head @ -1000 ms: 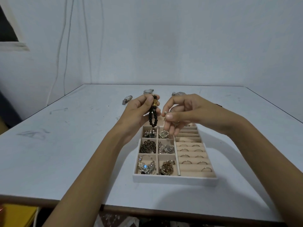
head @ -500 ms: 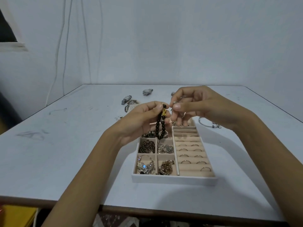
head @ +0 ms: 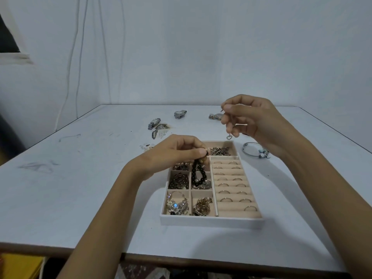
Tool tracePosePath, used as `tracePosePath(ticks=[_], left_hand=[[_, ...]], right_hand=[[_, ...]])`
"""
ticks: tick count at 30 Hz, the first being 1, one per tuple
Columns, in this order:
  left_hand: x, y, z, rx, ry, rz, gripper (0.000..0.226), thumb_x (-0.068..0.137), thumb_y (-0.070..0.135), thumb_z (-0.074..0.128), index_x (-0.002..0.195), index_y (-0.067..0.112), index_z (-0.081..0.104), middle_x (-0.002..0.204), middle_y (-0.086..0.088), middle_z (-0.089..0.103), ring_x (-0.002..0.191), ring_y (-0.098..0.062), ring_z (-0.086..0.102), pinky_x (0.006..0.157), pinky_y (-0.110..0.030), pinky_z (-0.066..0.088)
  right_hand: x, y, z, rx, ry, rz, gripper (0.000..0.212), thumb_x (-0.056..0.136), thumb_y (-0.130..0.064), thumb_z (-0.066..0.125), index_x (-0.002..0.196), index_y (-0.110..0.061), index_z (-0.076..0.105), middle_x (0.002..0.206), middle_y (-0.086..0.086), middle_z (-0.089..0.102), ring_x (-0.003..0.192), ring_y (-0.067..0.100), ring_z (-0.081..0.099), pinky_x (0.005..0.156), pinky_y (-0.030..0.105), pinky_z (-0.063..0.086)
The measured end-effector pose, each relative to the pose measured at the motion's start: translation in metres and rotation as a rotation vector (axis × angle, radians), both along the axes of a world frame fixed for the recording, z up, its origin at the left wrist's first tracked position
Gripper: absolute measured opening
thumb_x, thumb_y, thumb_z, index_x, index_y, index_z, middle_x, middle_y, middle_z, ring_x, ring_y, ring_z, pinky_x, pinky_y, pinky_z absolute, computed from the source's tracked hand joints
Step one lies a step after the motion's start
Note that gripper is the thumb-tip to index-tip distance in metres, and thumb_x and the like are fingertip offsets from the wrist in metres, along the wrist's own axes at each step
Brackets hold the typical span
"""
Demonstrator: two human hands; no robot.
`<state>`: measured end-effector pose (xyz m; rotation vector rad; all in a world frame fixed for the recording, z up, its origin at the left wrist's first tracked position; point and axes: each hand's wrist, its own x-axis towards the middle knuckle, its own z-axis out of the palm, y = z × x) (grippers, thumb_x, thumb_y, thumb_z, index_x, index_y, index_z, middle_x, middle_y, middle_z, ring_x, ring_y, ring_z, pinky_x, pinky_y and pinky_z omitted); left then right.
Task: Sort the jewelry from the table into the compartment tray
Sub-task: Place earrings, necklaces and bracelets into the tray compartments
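Lowering from mid-air, the left hand point(head: 173, 156), thumb and fingers pinching the black bead bracelet point(head: 196, 175), now lets its bottom loop rest in a middle compartment of the compartment tray point(head: 211, 220). The right hand point(head: 251, 119) has pulled away up and right, fingertips pinching a thin charm piece point(head: 229, 136) whose small heart dangles above the tray's far edge. The bracelet seems nearly placed.

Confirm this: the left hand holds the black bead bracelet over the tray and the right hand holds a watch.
Not a watch: the head view shows the right hand pinching a small silver charm. The left hand does hold the bracelet.
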<state>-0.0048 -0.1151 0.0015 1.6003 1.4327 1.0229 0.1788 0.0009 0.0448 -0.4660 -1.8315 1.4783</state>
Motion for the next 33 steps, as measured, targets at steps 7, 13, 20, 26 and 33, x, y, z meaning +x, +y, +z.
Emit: tracePosePath(ticks=[7,13,20,26,33], left_hand=[[-0.0014,-0.0009,0.0012,0.054,0.138,0.048,0.015,0.082,0.025,0.071,0.092,0.014,0.074,0.089,-0.004,0.074,0.087,-0.018,0.068,0.085,-0.029,0.051],[-0.0034,-0.0021,0.0008,-0.001,0.144,0.010,0.016,0.078,0.020,0.076,0.088,0.008,0.075,0.063,0.008,0.067,0.064,-0.013,0.056,0.066,-0.024,0.046],[0.0008,-0.0017,-0.0011,-0.022,0.233,-0.129,0.022,0.066,0.016,0.085,0.087,0.012,0.077,0.073,-0.008,0.069,0.066,-0.021,0.050,0.062,-0.023,0.041],[-0.0024,-0.0006,-0.0017,0.024,0.273,-0.137,0.017,0.063,0.020,0.086,0.076,0.020,0.075,0.070,-0.012,0.063,0.064,-0.025,0.051,0.059,-0.022,0.039],[-0.0042,-0.0014,-0.0023,0.046,0.257,-0.131,0.016,0.071,0.012,0.081,0.086,0.007,0.078,0.085,-0.005,0.071,0.073,-0.016,0.058,0.069,-0.020,0.046]], right_hand=[[0.0015,0.0035,-0.0001,-0.059,0.015,-0.087,0.003,0.089,-0.008,0.061,0.089,-0.008,0.064,0.072,0.008,0.065,0.055,0.017,0.057,0.049,0.023,0.046],[0.0011,0.0041,-0.0008,-0.056,0.003,-0.085,0.002,0.088,-0.008,0.062,0.089,-0.009,0.064,0.071,0.008,0.066,0.056,0.019,0.057,0.050,0.023,0.046],[0.0010,0.0043,-0.0017,-0.053,-0.002,-0.090,0.002,0.088,-0.009,0.063,0.089,-0.009,0.064,0.072,0.009,0.065,0.057,0.019,0.056,0.050,0.023,0.046],[0.0003,0.0047,-0.0024,-0.052,-0.007,-0.086,0.002,0.088,-0.009,0.063,0.089,-0.009,0.064,0.072,0.009,0.065,0.057,0.019,0.056,0.050,0.023,0.046],[-0.0002,0.0051,-0.0032,-0.045,-0.019,-0.071,0.003,0.088,-0.009,0.063,0.091,-0.008,0.064,0.072,0.009,0.065,0.057,0.020,0.056,0.051,0.024,0.047]])
